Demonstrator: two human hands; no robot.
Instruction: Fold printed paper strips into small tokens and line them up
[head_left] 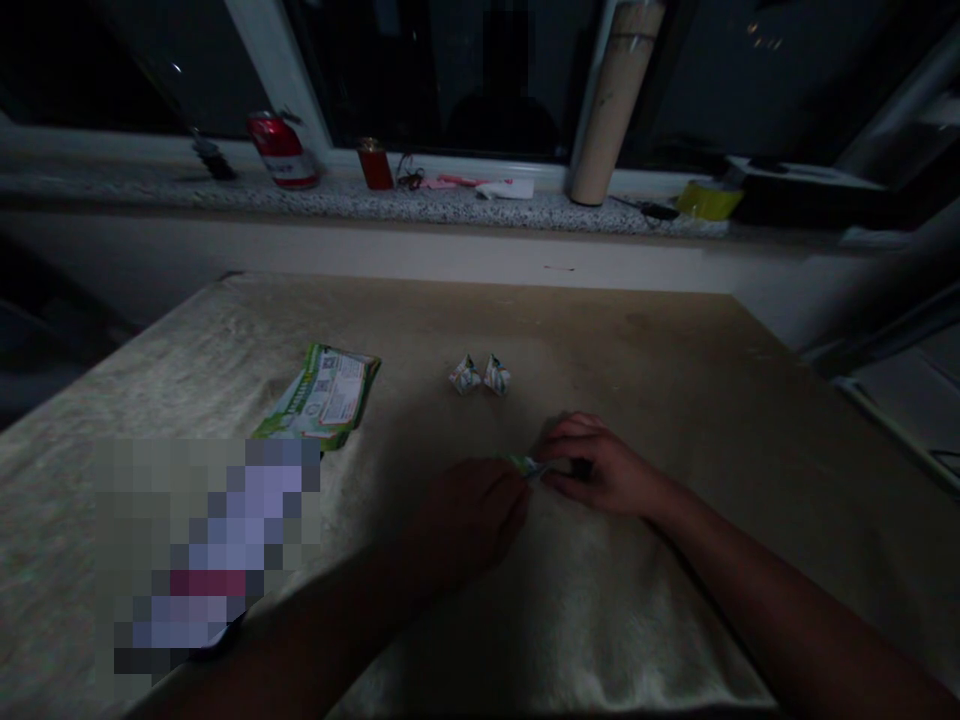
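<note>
My left hand (476,515) is closed with its fingertips on a small green-and-white piece of folded paper (529,466). From the other side my right hand (604,465) pinches the same piece between thumb and fingers. Most of the piece is hidden by my fingers, and the light is dim. Just beyond my hands stand two small folded paper shapes with pointed tips, a left one (465,376) and a right one (496,376), side by side.
Green-and-white printed leaflets (330,395) lie at the left of the cloth-covered table (637,350). Nearer me, a pixelated patch hides a long object. On the windowsill (420,208) stand a red can (283,152), a small red container (375,165), a tall tube (615,105) and a yellow item (709,200).
</note>
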